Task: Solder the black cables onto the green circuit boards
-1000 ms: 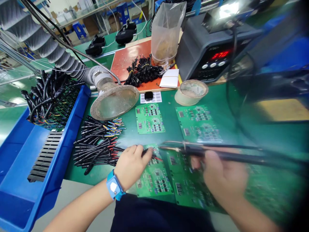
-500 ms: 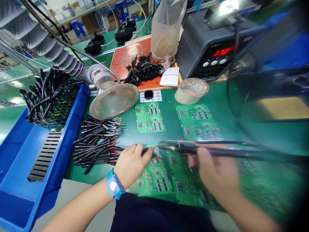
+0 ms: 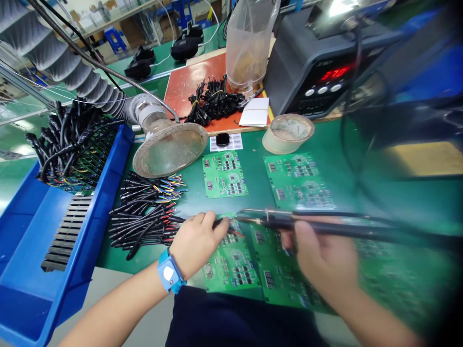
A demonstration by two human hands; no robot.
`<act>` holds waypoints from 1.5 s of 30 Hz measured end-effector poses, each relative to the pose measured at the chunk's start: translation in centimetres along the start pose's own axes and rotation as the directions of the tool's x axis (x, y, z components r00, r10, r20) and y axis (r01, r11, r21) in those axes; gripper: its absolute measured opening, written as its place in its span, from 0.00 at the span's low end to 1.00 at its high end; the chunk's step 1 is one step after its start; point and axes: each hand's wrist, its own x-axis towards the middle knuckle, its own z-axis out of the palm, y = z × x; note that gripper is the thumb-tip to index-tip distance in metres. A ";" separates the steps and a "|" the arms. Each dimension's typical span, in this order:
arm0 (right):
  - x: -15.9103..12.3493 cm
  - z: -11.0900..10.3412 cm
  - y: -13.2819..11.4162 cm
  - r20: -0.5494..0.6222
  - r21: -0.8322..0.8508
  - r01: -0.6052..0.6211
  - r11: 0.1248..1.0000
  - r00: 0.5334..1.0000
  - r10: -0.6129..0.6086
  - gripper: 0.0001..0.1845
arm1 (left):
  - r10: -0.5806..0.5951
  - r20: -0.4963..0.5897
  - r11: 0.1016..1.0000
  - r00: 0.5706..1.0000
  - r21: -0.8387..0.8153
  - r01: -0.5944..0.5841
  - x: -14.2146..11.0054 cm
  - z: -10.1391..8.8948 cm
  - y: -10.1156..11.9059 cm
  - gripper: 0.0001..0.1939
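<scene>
My left hand [image 3: 198, 240], with a blue wrist strap [image 3: 170, 272], pinches a black cable [image 3: 218, 223] whose red wire end lies over a green circuit board [image 3: 235, 262]. In my right hand [image 3: 323, 253] is a soldering iron [image 3: 282, 221], held level with its tip pointing left. That tip is at the board's top edge, close to my left fingertips; whether it touches cannot be made out. A thin metal tube runs along the top of the iron. More circuit boards [image 3: 277, 279] lie under and beside my right hand, partly hidden and blurred.
Piles of cables [image 3: 144, 226] lie left, beside a blue bin [image 3: 27, 260] holding wired boards. A fume extractor hood [image 3: 170, 149] hangs above them. Farther back are a tape roll [image 3: 288, 134], a soldering station [image 3: 314, 62], a plastic bag [image 3: 249, 43] and two separate boards [image 3: 224, 174].
Hardly anything differs. The view has shifted very slightly, while both hands, the cable and the soldering iron keep their places at the board.
</scene>
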 end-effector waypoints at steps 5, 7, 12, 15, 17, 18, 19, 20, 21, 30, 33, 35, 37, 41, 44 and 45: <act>0.1 -0.1 -0.2 0.001 0.004 0.020 1.000 1.000 -0.020 0.16 | 0.010 0.018 1.000 1.000 0.003 -0.010 0.2 -0.1 -0.1 0.16; 0.1 -0.1 -0.1 0.002 0.002 0.025 1.000 1.000 -0.025 0.16 | 0.010 0.032 1.000 0.999 0.005 -0.010 0.3 -0.2 -0.1 0.16; -0.3 -0.1 0.3 -0.003 -0.015 0.023 1.000 1.000 -0.023 0.16 | 0.017 0.051 1.000 0.999 0.005 -0.017 0.4 -0.2 -0.3 0.16; -0.2 -0.1 0.3 -0.027 -0.024 0.028 0.999 0.999 -0.029 0.16 | 0.019 0.059 1.000 0.998 0.007 -0.019 0.4 -0.3 -0.3 0.16; -0.1 -0.1 0.3 -0.036 -0.026 0.036 0.999 0.999 -0.037 0.17 | 0.017 0.069 1.000 0.997 0.009 -0.018 0.4 -0.4 -0.3 0.16; -0.1 -0.1 0.2 -0.035 -0.027 0.038 0.999 0.999 -0.038 0.17 | 0.015 0.075 1.000 0.997 0.009 -0.016 0.4 -0.4 -0.3 0.16; -0.1 -0.1 0.2 -0.030 -0.028 0.037 0.999 0.999 -0.038 0.17 | 0.013 0.082 1.000 0.997 0.008 -0.013 0.5 -0.5 -0.3 0.16; 0.0 -0.1 0.1 -0.024 -0.027 0.035 0.999 0.999 -0.036 0.17 | 0.011 0.087 1.000 0.996 0.008 -0.012 0.5 -0.5 -0.3 0.16; 0.0 -0.1 0.1 -0.018 -0.028 0.032 0.999 0.999 -0.033 0.17 | 0.011 0.091 1.000 0.996 0.007 -0.011 0.5 -0.5 -0.3 0.16; -0.3 -0.3 0.5 0.015 -0.039 0.053 0.998 0.999 -0.052 0.13 | 0.010 0.086 1.000 0.996 0.001 -0.010 0.6 -0.5 -0.3 0.16; -0.2 -0.2 0.0 -0.010 0.014 0.035 0.999 0.999 -0.034 0.08 | 0.006 0.084 1.000 0.996 0.002 -0.006 0.5 -0.5 -0.4 0.17; -0.1 -0.3 -0.4 -0.046 0.061 0.033 0.998 0.998 -0.031 0.07 | 0.008 0.083 1.000 0.996 0.001 -0.008 0.5 -0.5 -0.4 0.17; 0.0 -0.8 -0.9 -0.087 0.095 0.038 0.995 0.996 -0.029 0.08 | 0.010 0.080 1.000 0.997 0.000 -0.010 0.5 -0.5 -0.4 0.16; 0.0 -2.1 -1.9 -0.131 0.127 0.030 0.991 0.991 -0.013 0.15 | 0.012 0.074 1.000 0.997 -0.007 -0.012 0.5 -0.5 -0.4 0.16; -0.6 -2.7 -2.2 -0.123 0.084 0.014 0.996 0.992 -0.003 0.16 | 0.016 0.073 1.000 0.997 -0.006 -0.015 0.6 -0.4 -0.6 0.16; -0.9 -2.7 -2.0 -0.121 0.071 0.014 0.997 0.993 -0.006 0.16 | 0.018 0.071 1.000 0.997 -0.007 -0.017 0.6 -0.4 -0.7 0.16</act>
